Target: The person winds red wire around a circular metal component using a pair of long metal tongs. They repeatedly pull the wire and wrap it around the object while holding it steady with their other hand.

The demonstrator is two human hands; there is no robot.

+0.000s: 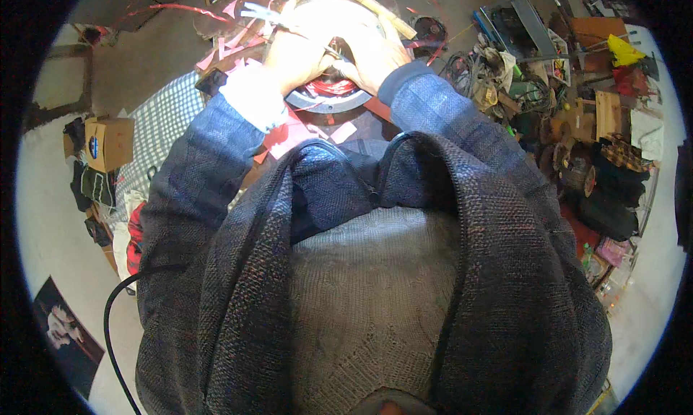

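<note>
Both my hands are over a ring-shaped metal motor stator [330, 103] with red wire coils [330, 88] inside it. My left hand [294, 59] is closed at the ring's left side. A thin pale tool [260, 13] sticks out past its fingers on the far left; its kind is unclear. My right hand [374, 52] bends over the ring's right side, thumb toward the coils. Strong glare washes out its fingers, so I cannot tell its grip. Between the hands shows a short dark rod-like piece, partly hidden.
Pink and red paper scraps [278, 137] lie around the ring. A wooden strip [372, 9] lies beyond my right hand. To the left are a checked cloth [162, 119] and a cardboard box [112, 144]. Wire spools [577, 169] and tangled cables crowd the right side.
</note>
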